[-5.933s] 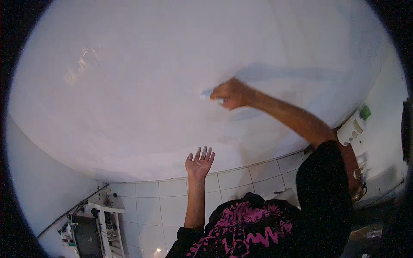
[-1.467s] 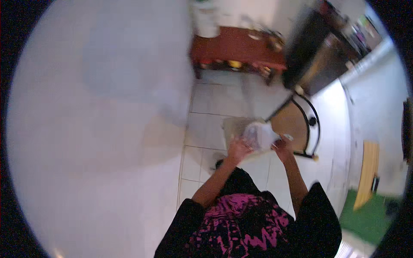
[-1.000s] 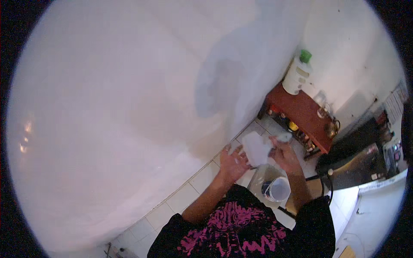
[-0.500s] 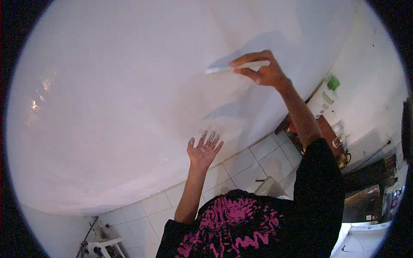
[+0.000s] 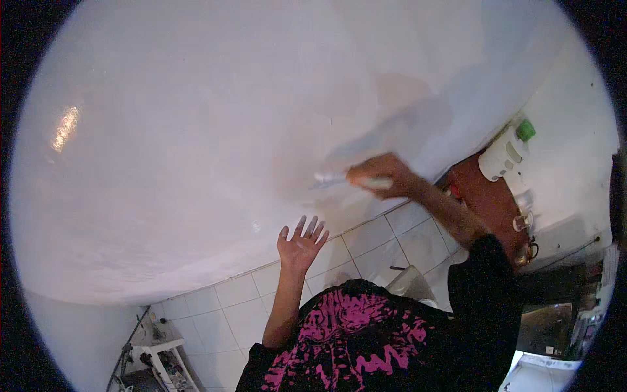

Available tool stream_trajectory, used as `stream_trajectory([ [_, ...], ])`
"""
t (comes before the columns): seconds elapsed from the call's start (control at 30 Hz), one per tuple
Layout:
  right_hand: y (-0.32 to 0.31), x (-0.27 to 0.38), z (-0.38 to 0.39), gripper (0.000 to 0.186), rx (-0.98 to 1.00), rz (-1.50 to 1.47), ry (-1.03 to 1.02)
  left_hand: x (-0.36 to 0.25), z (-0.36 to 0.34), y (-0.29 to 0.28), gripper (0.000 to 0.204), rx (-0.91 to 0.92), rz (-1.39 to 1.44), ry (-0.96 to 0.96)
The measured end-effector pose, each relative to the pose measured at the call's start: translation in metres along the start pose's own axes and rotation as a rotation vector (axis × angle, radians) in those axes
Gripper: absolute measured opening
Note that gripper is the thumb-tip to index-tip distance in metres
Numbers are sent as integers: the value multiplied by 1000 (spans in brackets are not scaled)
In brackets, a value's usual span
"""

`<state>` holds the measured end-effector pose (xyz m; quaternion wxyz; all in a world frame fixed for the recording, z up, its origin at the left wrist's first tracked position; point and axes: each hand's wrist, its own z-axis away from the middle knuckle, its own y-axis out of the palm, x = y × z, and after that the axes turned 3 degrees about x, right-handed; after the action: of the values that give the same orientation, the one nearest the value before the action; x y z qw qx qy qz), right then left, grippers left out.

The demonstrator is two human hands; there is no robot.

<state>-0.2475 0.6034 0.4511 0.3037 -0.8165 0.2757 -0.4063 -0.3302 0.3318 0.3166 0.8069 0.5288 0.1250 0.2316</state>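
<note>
In my right hand (image 5: 388, 176), slightly blurred, is a slim white tool (image 5: 330, 177), gripped between thumb and fingers. Its pale end points left against the white wall (image 5: 196, 144); whether it touches cannot be told, and its exact kind does not show. Below and to the left, my left hand (image 5: 300, 247) holds nothing. Its fingers are spread with the palm turned up, and whitish grey smears mark the fingertips. Shadows of the right hand and arm fall on the wall around the tool.
Pale floor tiles (image 5: 241, 323) run along the wall's foot. At right stands a reddish-brown table (image 5: 480, 189) with a white container (image 5: 499, 157) and a green item (image 5: 525, 130). A white frame stand (image 5: 166, 346) is at lower left; a pale bucket-like thing (image 5: 410, 284) is beside my body.
My right hand has moved down the wall with the white tool. My left hand has dropped slightly and stays spread. The view has shifted a little.
</note>
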Motion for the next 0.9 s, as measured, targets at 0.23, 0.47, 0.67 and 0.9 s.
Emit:
stream_trajectory([
  [0.23,8,-35,-20,53,99,377,-286,-1,3,-16,57,-95,-6,38],
  [0.47,-102,42,-107,25,-58,621,-427,-1,-11,-31,55,-141,14,52],
  [0.67,-80,-3,-103,36,-430,966,-430,-2,-21,-41,53,-219,49,123],
  [0.9,86,-89,-3,29,-337,808,-215,-2,-16,-47,53,-223,56,201],
])
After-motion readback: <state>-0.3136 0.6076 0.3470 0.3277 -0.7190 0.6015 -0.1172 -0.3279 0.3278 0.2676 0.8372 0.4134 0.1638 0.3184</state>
